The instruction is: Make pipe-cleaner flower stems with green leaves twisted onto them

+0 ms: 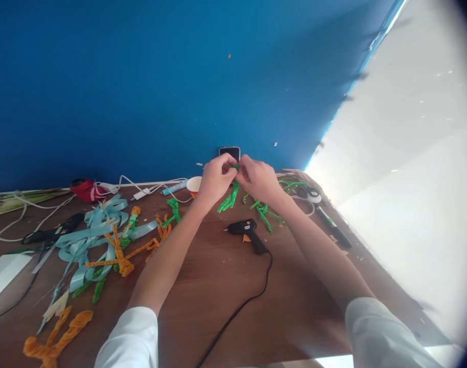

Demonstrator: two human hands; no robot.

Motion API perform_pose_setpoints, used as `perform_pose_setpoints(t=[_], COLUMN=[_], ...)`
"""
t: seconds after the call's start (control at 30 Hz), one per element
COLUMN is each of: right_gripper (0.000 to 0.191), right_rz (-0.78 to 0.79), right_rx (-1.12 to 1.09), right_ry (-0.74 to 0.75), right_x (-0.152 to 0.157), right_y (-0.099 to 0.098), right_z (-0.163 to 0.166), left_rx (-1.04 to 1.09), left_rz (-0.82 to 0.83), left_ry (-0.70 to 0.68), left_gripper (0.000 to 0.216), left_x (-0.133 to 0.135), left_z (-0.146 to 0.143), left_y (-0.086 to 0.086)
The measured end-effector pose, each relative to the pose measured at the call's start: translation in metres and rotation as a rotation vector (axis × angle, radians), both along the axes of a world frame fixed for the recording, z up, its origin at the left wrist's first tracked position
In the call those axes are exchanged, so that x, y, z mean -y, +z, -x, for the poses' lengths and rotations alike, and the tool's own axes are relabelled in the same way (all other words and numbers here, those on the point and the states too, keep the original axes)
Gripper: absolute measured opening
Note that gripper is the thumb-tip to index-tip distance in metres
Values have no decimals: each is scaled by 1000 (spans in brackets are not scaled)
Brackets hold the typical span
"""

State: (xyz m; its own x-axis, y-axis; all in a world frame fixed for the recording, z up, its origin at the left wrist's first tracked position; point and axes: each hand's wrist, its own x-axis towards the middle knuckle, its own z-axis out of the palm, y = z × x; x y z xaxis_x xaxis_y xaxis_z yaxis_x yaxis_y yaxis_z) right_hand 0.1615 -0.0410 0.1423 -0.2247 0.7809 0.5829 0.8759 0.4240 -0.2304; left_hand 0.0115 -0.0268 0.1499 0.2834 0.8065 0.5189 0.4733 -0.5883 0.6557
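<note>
My left hand (217, 179) and my right hand (258, 177) meet near the back of the table, both closed in a pinch. Between them they hold a green pipe cleaner piece (229, 199), whose strands dangle below my fingers. The top of the piece is mostly covered by my fingertips. Just behind my hands a phone (229, 151) leans upright against the blue wall. Below them on the table lies a black glue gun (246, 230), its nozzle pointing left. More green pipe cleaners (264, 210) lie partly behind my right wrist.
Left of my arms lie light blue ribbon (98, 225), orange pipe cleaner figures (124, 260) and a second glue gun (57, 230). A paper cup (194, 185) stands beside my left wrist. White cables (129, 181) run along the wall. A marker (327, 217) lies at right.
</note>
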Motion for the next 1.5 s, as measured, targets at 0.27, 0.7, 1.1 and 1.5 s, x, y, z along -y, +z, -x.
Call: perform_pose_setpoints(t=[0.27,0.7,1.1,1.5], right_gripper=[16,9,5,18], right_rz=[17,5,0,107], right_rx=[56,-221,-277,-625], right_ry=[-128,326,304,325], right_x=[4,-2,-2,-8], right_y=[-2,8,9,4], right_z=[10,-17,-17,-12], left_rx=[-83,153,162,57], left_rz=[-53,395,236,-26], left_ry=[112,-313,-350,-80], left_gripper=[14,23,22,17], left_x=[6,-5,-7,-12], left_z=[-2,15,15,1], left_y=[2,11,10,-8])
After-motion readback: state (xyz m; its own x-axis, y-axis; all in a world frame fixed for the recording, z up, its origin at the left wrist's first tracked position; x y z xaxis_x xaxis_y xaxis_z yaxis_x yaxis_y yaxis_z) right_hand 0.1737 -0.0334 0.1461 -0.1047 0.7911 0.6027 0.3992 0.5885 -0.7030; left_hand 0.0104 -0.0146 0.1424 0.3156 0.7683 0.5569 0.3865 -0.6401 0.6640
